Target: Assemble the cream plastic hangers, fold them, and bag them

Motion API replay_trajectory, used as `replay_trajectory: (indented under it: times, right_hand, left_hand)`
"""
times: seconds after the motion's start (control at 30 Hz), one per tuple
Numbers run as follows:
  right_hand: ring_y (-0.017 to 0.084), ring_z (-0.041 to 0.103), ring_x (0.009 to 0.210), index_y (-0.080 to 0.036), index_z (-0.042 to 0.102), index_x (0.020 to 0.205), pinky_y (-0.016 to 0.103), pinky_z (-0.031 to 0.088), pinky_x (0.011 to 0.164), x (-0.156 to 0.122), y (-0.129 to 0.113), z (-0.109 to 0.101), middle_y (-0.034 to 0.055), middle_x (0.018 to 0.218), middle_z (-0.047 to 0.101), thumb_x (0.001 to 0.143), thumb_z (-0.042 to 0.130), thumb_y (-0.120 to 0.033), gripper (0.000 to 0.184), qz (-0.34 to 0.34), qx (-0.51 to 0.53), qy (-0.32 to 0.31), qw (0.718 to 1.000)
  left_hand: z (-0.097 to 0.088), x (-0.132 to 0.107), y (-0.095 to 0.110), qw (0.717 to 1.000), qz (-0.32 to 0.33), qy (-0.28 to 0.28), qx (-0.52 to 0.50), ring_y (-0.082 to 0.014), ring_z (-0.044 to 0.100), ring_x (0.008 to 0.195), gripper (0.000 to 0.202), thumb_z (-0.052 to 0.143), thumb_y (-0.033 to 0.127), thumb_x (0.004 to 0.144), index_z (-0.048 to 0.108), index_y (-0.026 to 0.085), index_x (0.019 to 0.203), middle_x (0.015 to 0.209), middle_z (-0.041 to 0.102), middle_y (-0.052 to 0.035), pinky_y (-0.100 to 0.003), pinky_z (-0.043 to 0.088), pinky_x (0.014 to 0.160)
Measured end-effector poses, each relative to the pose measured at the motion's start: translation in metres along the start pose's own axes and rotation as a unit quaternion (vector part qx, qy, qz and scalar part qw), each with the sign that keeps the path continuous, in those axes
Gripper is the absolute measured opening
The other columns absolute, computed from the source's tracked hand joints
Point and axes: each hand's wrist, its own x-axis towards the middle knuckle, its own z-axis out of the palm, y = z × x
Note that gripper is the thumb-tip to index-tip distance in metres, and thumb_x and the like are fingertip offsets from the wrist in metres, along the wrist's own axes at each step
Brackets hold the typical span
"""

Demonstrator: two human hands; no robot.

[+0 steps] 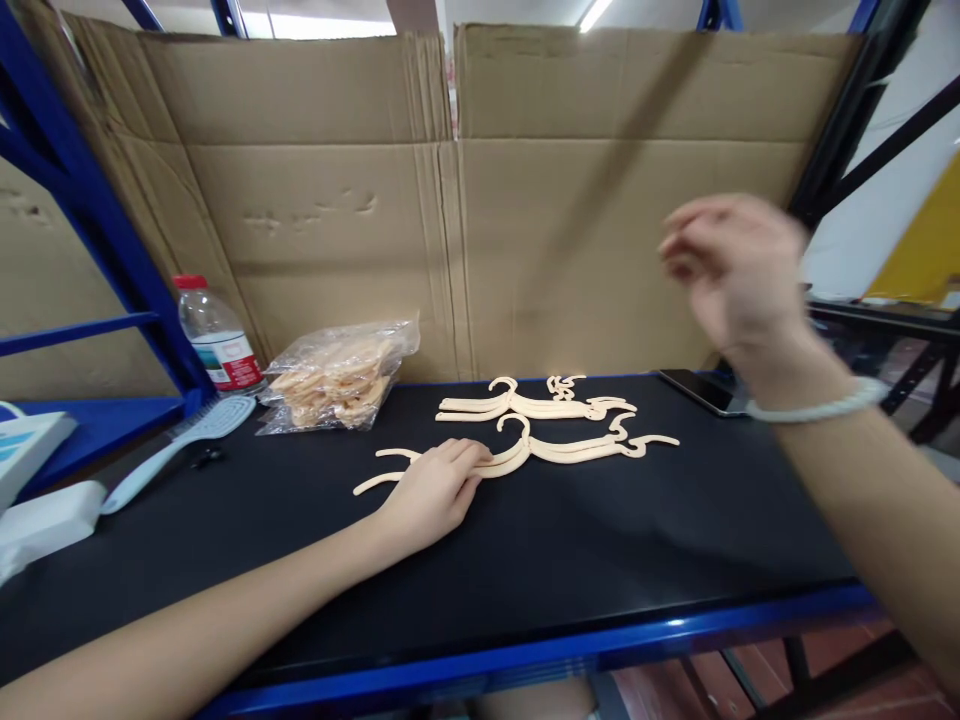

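Note:
A cream plastic folding hanger (574,452), with a curved hook and jointed arms, lies on the black tabletop. My left hand (442,485) rests on its left arm, fingers closed around it and partly hiding it. Behind it lies a second stack of cream hanger pieces (551,408), with a hook of its own. A few small loose cream pieces (562,386) sit at the back beside that stack. High on the right, in front of the cardboard, my right hand (739,265) is raised above the table. Its fingers look curled but are blurred by motion; no held thing shows.
A clear bag of cream pieces (337,380), a red-capped bottle (217,340) and a light-blue hairbrush (187,435) are on the left. At the back right lies a phone (701,391). Cardboard panels (315,200) wall the back; a blue rail (600,640) edges the front.

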Motion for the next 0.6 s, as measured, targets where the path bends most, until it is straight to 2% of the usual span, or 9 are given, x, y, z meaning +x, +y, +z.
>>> replay_trajectory:
  times: [0.07,0.13,0.2,0.23,0.33,0.4,0.47,0.6]
  right_hand:
    - [0.015,0.064,0.076,-0.015,0.07,0.094,0.032,0.052,0.075,-0.013,0.019,0.018,0.0049,0.084,0.07,0.083,0.064,-0.021,0.014,0.026,-0.066,-0.071,0.995]
    - [0.017,0.065,0.07,-0.016,0.073,0.085,0.032,0.052,0.074,-0.029,0.045,0.039,0.0043,0.075,0.072,0.078,0.065,-0.016,0.01,0.056,-0.159,-0.175,0.97]
    - [0.018,0.068,0.076,-0.017,0.074,0.09,0.032,0.053,0.076,-0.043,0.072,0.056,0.0048,0.084,0.074,0.081,0.059,-0.015,0.017,0.071,-0.249,-0.27,0.928]
    - [0.019,0.069,0.081,-0.018,0.073,0.097,0.032,0.054,0.079,-0.048,0.084,0.062,0.0054,0.094,0.075,0.082,0.056,-0.014,0.023,0.065,-0.279,-0.298,0.911]
    - [0.021,0.067,0.099,-0.017,0.069,0.112,0.033,0.051,0.089,-0.055,0.111,0.074,0.0091,0.113,0.07,0.082,0.052,-0.009,0.034,0.057,-0.311,-0.319,0.894]
    - [0.023,0.064,0.107,-0.015,0.068,0.112,0.035,0.048,0.096,-0.055,0.121,0.078,0.0111,0.117,0.068,0.082,0.052,-0.007,0.035,0.05,-0.324,-0.327,0.886]
    - [0.024,0.063,0.108,-0.015,0.07,0.109,0.035,0.046,0.097,-0.055,0.128,0.079,0.0116,0.114,0.069,0.083,0.053,-0.008,0.031,0.039,-0.339,-0.342,0.876]
    - [0.024,0.063,0.1,-0.018,0.072,0.097,0.033,0.047,0.089,-0.058,0.13,0.079,0.0091,0.101,0.073,0.085,0.058,-0.016,0.019,0.019,-0.36,-0.367,0.858]
  left_hand:
    - [0.001,0.0,0.001,1.0,0.001,0.01,-0.007,-0.0232,0.059,0.103,0.026,0.043,0.009,0.088,0.056,0.018,0.109,0.113,0.065,-0.0079,-0.04,0.051,0.088]
    - [0.002,-0.001,0.002,1.0,0.008,0.019,-0.014,-0.0229,0.059,0.104,0.027,0.043,0.009,0.087,0.056,0.018,0.11,0.114,0.064,-0.0078,-0.039,0.051,0.088]
    - [0.001,0.0,0.003,0.999,0.019,0.025,-0.018,-0.0228,0.059,0.105,0.027,0.044,0.01,0.087,0.056,0.019,0.109,0.115,0.064,-0.008,-0.039,0.051,0.089]
    - [0.001,0.0,0.004,0.999,0.023,0.026,-0.019,-0.0229,0.059,0.106,0.027,0.044,0.01,0.086,0.057,0.019,0.109,0.116,0.064,-0.0082,-0.039,0.051,0.089]
    - [0.0,0.0,0.005,0.999,0.026,0.028,-0.019,-0.0234,0.059,0.104,0.027,0.045,0.01,0.086,0.057,0.019,0.108,0.114,0.064,-0.0087,-0.04,0.051,0.088]
    - [0.0,0.0,0.005,0.999,0.029,0.028,-0.02,-0.0235,0.059,0.103,0.026,0.045,0.01,0.086,0.057,0.019,0.108,0.114,0.064,-0.0088,-0.041,0.051,0.087]
    - [0.0,0.0,0.005,0.999,0.033,0.029,-0.022,-0.0234,0.059,0.102,0.026,0.045,0.01,0.086,0.057,0.019,0.107,0.113,0.064,-0.0086,-0.041,0.051,0.087]
    - [0.001,0.0,0.004,0.999,0.034,0.027,-0.026,-0.0232,0.059,0.102,0.025,0.045,0.009,0.086,0.056,0.019,0.106,0.112,0.064,-0.0079,-0.04,0.051,0.087]
